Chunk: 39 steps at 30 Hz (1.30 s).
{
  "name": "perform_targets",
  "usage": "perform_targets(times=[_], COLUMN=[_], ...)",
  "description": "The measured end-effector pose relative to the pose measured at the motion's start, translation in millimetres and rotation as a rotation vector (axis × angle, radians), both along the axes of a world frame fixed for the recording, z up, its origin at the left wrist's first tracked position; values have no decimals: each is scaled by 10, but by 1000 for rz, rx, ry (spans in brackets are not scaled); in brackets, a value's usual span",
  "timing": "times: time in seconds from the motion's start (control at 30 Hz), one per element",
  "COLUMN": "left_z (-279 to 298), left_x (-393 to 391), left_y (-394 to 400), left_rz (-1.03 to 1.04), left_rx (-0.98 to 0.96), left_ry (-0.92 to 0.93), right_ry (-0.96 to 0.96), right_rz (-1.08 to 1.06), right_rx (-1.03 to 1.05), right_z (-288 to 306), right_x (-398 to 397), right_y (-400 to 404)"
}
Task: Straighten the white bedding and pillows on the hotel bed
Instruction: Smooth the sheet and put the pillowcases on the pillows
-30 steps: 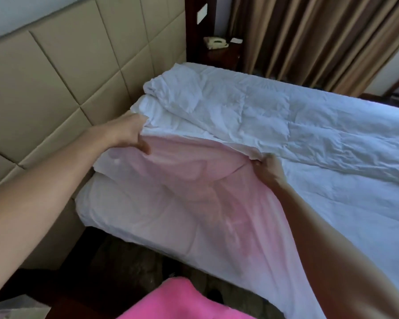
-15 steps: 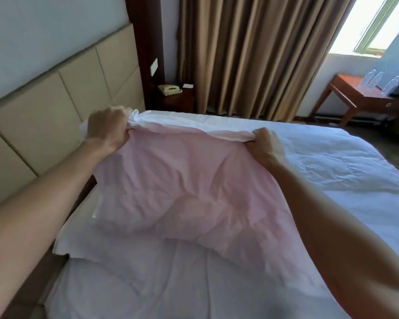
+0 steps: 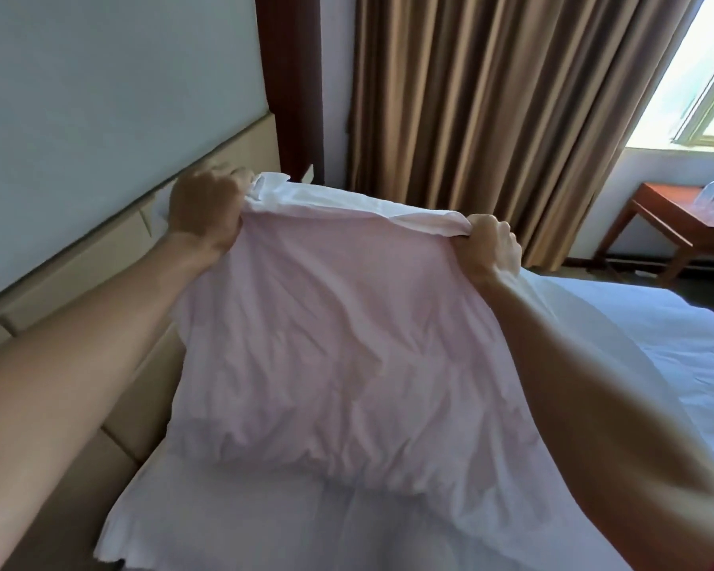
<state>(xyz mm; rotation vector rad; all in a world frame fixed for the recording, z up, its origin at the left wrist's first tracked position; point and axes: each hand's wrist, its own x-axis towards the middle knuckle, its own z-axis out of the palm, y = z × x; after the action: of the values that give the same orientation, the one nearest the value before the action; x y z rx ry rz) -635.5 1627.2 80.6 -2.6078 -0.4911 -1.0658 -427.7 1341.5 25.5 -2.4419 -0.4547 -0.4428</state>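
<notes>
Left hand (image 3: 205, 212) at ten o'clock and right hand (image 3: 491, 249) at two each clench the duvet (image 3: 347, 344) edge — uneven pulling could skew it.

- No text, label, brand, number or sign can be read anywhere.

The lifted duvet (image 3: 347, 344) hides the bedhead; small table (image 3: 672, 216) cut off.
</notes>
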Motion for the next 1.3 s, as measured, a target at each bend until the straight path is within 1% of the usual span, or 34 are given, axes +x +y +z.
perform_targets(times=[0.17,0.3,0.4,0.47,0.57,0.77,0.87,0.93,0.97,1.07,1.1,1.2,1.3], left_z=[-80,-150,-131,-158,-310,-755,-820,-846,-867,-919,-944,-1022,-1227], left_x=[603,1359,1913,2221,2549,2917,3098,3229,3290,3419,3432,3377,3160], left_y=[263,671,976,1116,1246,1272,1260,1255,1249,1215,1187,998,794], left_rz=[60,145,237,291,364,461,542,582,605,625,601,586,552], left_rx=[-69,-104,-74,-78,-144,-281,-350,-405,-393,-238,-246,-408,-539], left_ry=[45,31,12,61,173,361,522,563,566,523,511,557,705], right_ry=[10,-27,-49,-30,60,252,328,366,377,367,375,457,557], right_rz=[53,123,177,192,217,231,253,280,289,270,260,283,286], right_rx=[-39,-46,-13,-6,-52,-66,-80,-73,-70,-133,-164,-211,-231], right_z=[-106,-73,-16,-100,-423,-1061,-1272,-1391,-1455,-1656,-1717,-1884,-1980], right_x=[735,1633,2283,2667,3051,3401,3515,3573,3598,3654,3648,3567,3340], right_y=[382,882,1267,1460,1616,1659,1647,1643,1637,1624,1600,1499,1354])
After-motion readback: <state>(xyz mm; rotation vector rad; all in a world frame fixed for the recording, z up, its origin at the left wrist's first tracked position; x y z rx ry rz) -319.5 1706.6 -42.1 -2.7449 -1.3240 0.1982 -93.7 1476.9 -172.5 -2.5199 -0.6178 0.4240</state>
